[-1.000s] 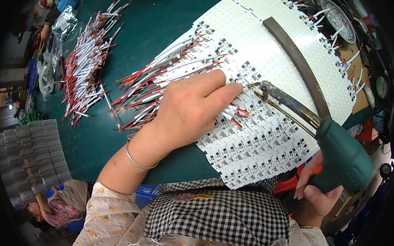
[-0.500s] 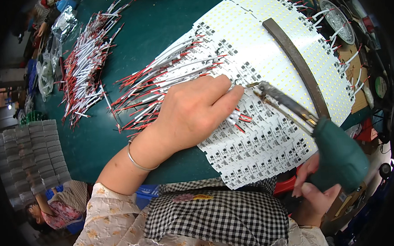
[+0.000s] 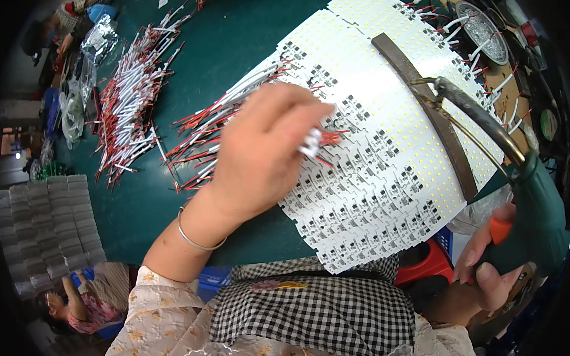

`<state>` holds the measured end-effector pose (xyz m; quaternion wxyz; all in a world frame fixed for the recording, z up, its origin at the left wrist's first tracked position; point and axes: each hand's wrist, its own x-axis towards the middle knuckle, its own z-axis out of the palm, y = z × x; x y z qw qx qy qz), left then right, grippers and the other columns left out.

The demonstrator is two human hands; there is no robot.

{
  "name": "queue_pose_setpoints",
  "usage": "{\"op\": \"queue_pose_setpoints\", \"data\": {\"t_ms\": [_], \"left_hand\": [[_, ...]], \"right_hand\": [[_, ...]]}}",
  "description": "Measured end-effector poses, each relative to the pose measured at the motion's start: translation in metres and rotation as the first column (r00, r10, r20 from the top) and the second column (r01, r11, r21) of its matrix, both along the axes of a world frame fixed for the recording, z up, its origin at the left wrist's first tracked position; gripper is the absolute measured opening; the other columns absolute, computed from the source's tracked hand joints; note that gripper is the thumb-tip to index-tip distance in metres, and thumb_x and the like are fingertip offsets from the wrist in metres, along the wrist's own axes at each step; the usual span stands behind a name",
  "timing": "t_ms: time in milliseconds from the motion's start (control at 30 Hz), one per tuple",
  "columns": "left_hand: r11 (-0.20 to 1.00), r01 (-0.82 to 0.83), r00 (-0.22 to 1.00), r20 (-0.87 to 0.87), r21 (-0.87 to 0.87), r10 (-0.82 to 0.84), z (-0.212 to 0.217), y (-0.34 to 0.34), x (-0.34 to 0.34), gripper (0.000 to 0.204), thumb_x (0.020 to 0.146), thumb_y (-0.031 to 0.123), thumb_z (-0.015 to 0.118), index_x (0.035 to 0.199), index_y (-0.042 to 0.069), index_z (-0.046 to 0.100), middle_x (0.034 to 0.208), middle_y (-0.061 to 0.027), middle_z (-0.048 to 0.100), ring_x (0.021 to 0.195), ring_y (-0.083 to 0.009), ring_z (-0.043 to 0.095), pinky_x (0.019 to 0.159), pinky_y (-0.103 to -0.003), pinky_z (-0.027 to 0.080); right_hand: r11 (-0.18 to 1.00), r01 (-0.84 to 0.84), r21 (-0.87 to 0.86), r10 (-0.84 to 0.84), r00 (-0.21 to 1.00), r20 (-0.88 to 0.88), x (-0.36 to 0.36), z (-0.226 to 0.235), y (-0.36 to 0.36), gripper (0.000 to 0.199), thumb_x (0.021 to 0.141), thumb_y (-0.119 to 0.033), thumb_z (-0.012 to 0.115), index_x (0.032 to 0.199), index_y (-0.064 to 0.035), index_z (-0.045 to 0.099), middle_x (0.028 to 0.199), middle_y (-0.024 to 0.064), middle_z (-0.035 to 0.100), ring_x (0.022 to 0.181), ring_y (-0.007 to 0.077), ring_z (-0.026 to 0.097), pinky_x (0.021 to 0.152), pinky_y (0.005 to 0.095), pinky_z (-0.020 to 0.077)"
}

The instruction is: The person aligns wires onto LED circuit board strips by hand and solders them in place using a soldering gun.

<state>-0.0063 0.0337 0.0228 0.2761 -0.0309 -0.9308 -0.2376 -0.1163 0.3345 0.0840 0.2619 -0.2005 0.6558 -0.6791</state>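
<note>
My left hand (image 3: 257,154) is closed over the sheet of boards, fingers curled round a few short white wires (image 3: 312,143) with red ends. Under it lies a panel of white LED circuit boards (image 3: 380,176) with rows of yellow chips and dark solder pads. More white-and-red wires (image 3: 244,87) lie across its left edge, partly hidden by my hand. At the right, my right hand (image 3: 493,289) grips a green soldering gun (image 3: 541,221) with an orange trigger. Its metal tip points left, above a curved dark metal bar (image 3: 428,108) resting on the boards.
A large heap of white-and-red wires (image 3: 136,89) lies left on the green table (image 3: 228,23). Stacked grey packs (image 3: 47,225) stand at the lower left, near a seated person (image 3: 85,306). A metal bowl (image 3: 485,34) sits far right. A red plastic stool (image 3: 427,267) is below the table edge.
The soldering gun has moved right, its tip away from my left fingertips. My left hand has shifted slightly left and up, turning with the wires.
</note>
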Motion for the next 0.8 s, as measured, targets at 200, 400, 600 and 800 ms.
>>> {"op": "queue_pose_setpoints", "data": {"t_ms": [200, 400, 600, 800], "left_hand": [[0.975, -0.196, 0.980, -0.019, 0.109, 0.199, 0.003, 0.010, -0.009, 0.039, 0.065, -0.010, 0.059, 0.102, 0.004, 0.059, 0.078, -0.0096, 0.057, 0.059, -0.0271, 0.058, 0.054, -0.037, 0.048], [0.990, -0.141, 0.989, 0.056, 0.014, 0.140, -0.010, 0.006, -0.007, 0.037, 0.061, -0.012, 0.065, 0.094, 0.006, 0.070, 0.074, -0.0088, 0.056, 0.060, -0.0200, 0.059, 0.050, -0.028, 0.045], [0.989, -0.107, 0.993, -0.058, -0.099, 0.102, -0.017, 0.004, -0.012, 0.042, 0.058, -0.011, 0.065, 0.096, 0.006, 0.070, 0.073, -0.0078, 0.059, 0.060, -0.0213, 0.060, 0.050, -0.030, 0.047], [0.987, -0.095, 0.992, -0.101, -0.133, 0.082, -0.018, 0.005, -0.009, 0.040, 0.061, -0.011, 0.065, 0.098, 0.005, 0.069, 0.075, -0.0093, 0.063, 0.063, -0.0232, 0.062, 0.053, -0.030, 0.050]], "right_hand": [[0.984, 0.089, -0.155, -0.073, 0.992, 0.105, 0.010, -0.023, -0.011, 0.066, 0.066, -0.006, 0.073, 0.117, 0.0207, 0.041, 0.095, 0.0236, 0.056, 0.048, 0.0163, 0.055, 0.038, 0.0233, 0.0455], [0.985, 0.167, -0.051, -0.160, 0.979, 0.126, 0.014, -0.024, -0.016, 0.074, 0.067, -0.015, 0.075, 0.121, 0.0178, 0.037, 0.069, 0.0164, 0.056, 0.042, 0.0139, 0.052, 0.037, 0.0237, 0.0463], [0.986, 0.144, -0.079, -0.128, 0.975, 0.179, 0.011, -0.025, -0.013, 0.069, 0.065, -0.002, 0.072, 0.123, 0.0180, 0.041, 0.113, 0.0272, 0.053, 0.059, 0.0190, 0.058, 0.042, 0.0246, 0.0490], [0.993, 0.100, -0.056, -0.088, 0.980, 0.179, 0.010, -0.027, -0.019, 0.069, 0.065, -0.001, 0.072, 0.123, 0.0185, 0.040, 0.113, 0.0276, 0.053, 0.059, 0.0191, 0.058, 0.042, 0.0247, 0.0492]]}}
